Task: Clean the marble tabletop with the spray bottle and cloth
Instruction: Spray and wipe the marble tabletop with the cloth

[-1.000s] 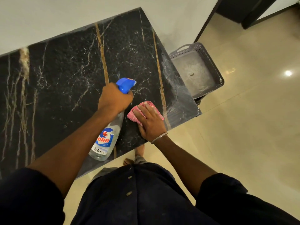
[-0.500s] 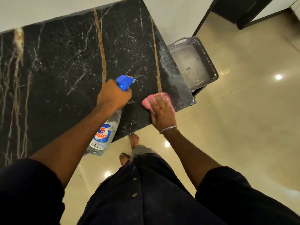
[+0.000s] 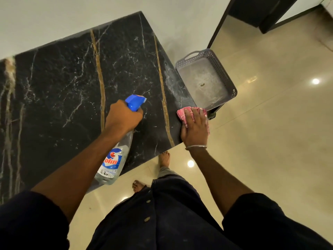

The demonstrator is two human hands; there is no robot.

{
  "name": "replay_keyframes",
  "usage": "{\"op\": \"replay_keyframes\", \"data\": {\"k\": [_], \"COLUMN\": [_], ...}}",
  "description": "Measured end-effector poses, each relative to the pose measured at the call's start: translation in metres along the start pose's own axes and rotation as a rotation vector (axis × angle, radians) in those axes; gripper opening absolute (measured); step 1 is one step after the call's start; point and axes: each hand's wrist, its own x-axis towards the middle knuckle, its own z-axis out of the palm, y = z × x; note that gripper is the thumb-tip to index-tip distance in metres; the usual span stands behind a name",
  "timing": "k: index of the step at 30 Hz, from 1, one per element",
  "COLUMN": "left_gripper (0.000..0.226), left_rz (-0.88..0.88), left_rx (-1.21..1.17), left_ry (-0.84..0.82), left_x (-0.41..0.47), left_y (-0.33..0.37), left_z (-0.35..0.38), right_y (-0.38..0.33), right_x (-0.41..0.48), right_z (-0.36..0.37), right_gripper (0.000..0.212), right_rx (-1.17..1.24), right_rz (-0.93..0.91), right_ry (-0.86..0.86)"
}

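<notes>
currently: left hand curled round colin spray bottle above black marble worktop; right hand, fingers flat, presses pink cloth at right corner (whitish smears beyond); wiping seemingly partway.

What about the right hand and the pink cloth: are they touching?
Touching. The head view shows the right hand lying flat on the pink cloth at the corner of the marble tabletop.
</notes>
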Motion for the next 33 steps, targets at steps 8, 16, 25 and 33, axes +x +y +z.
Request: {"op": "replay_keyframes", "data": {"k": [8, 16, 25, 33], "left_gripper": [0.018, 0.012, 0.017, 0.017], "left_rz": [-0.091, -0.147, -0.162, -0.156], "left_rx": [0.001, -0.055, -0.046, -0.105], "left_ry": [0.063, 0.084, 0.118, 0.163], "left_x": [0.039, 0.061, 0.090, 0.098], "left_y": [0.043, 0.046, 0.043, 0.040], "left_z": [0.014, 0.008, -0.008, -0.030], "right_y": [-0.016, 0.010, -0.041, -0.044], "right_x": [0.048, 0.105, 0.156, 0.267], "right_z": [0.016, 0.013, 0.033, 0.043], "right_gripper": [0.058, 0.060, 0.059, 0.051], "right_rx": [0.034, 0.071, 0.082, 0.281], "right_rz": [-0.588, -0.026, -0.646, -0.302], "right_ry": [-0.227, -0.126, -0.203, -0.198]}}
